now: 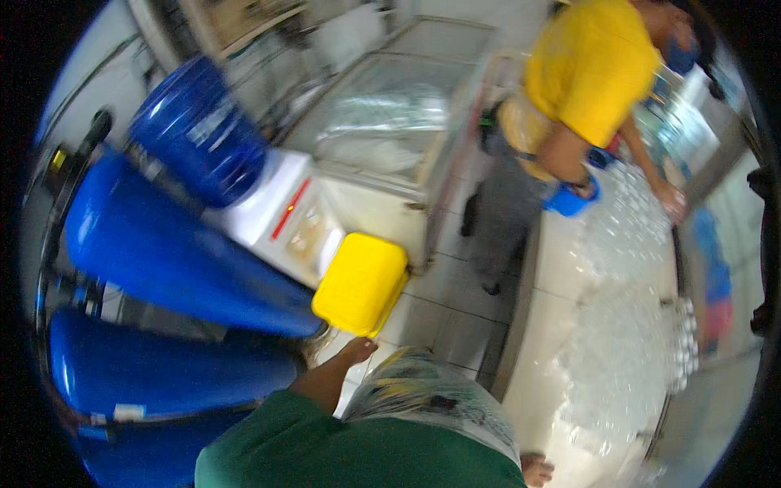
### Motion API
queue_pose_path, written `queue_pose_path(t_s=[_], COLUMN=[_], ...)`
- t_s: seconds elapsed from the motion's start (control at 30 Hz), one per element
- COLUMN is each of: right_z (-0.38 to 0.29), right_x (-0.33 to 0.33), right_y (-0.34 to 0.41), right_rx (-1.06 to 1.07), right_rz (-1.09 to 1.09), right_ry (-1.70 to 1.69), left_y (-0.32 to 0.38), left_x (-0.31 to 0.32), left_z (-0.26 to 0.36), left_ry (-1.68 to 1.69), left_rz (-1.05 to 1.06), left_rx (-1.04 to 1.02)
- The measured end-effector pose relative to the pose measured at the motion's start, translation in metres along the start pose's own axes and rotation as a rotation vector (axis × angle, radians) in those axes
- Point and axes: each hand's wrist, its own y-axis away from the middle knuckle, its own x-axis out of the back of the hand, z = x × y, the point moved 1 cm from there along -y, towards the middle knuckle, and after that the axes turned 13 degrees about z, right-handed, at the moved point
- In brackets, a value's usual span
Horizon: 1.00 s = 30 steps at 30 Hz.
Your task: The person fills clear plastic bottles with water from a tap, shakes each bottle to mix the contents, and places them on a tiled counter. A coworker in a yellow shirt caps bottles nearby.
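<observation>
My left hand (359,350) is just below the near corner of a yellow plastic tub (361,282), its fingers curled. Whether it grips the tub or only passes beside it, I cannot tell. The tub sits in front of a white water dispenser (274,201). At the bottom of the view, my right hand (537,470) is partly hidden by my green sleeve, close to the near edge of a white-topped table (531,372). Its fingers are too blurred to read. Heaps of small clear pieces (616,354) lie spread over the table.
A large blue water bottle (198,131) tops the dispenser. Tall blue tanks (177,244) line the left side. Beyond stands a glass-topped case (390,104). A co-worker in a yellow shirt (592,67) leans over the table, holding a blue container (570,198). White tiled floor (451,299) runs between.
</observation>
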Motion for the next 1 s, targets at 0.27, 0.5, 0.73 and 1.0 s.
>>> queue_pose_path(t_s=[0.27, 0.5, 0.73, 1.0], right_z=[0.016, 0.061, 0.175, -0.024], right_x=[0.071, 0.116, 0.066, 0.120], right_y=[-0.014, 0.096, 0.076, 0.044], right_rx=[0.257, 0.931, -0.132, 0.129], right_rz=[-0.271, 0.020, -0.059, -0.316], right_ry=[-0.641, -0.603, -0.902, -0.532], left_y=[-0.016, -0.086, -0.059, -0.046], left_x=[0.012, 0.000, -0.091, -0.161], left_z=[0.052, 0.231, 0.377, 0.402], left_ry=[-0.469, -0.854, -0.340, 0.061], left_rz=[-0.311, -0.495, -0.470, -0.777], left_rx=[-0.317, -0.639, -0.656, -0.109])
